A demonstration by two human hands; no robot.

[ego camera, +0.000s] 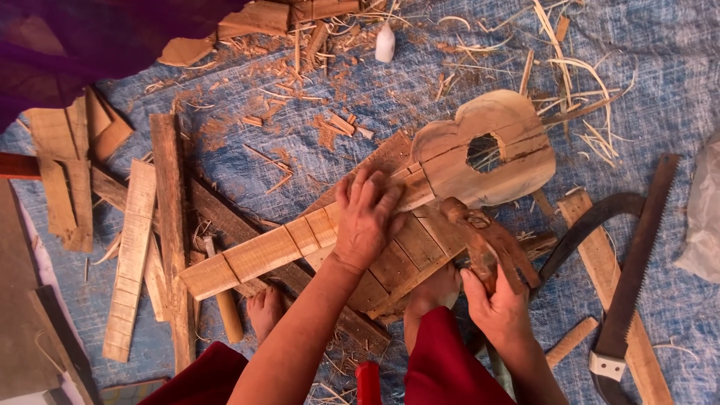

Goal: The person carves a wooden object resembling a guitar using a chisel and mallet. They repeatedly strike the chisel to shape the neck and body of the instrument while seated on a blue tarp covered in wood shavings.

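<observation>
So the little wooden guitar (420,187) lies mid-tarp (660,90) on a plank block (405,255). Body's already cut to shape with the sound hole through, and the neck has fret lines marked. Surfaces look rough, no strings, so finishing's left, I'd say. Left hand (366,217) presses flat, fingers spread, on the neck joint; right hand (499,304) is wrapped round a wooden tool (487,244). A saw (634,277) lies near the right edge.

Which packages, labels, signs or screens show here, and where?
Small white plastic bottle: top centre on the blue tarp, among wood shavings; rounded, plain white, no label visible.
Clear plastic bag: right edge, crumpled, whitish, partly cut off.
No signs or screens.
</observation>
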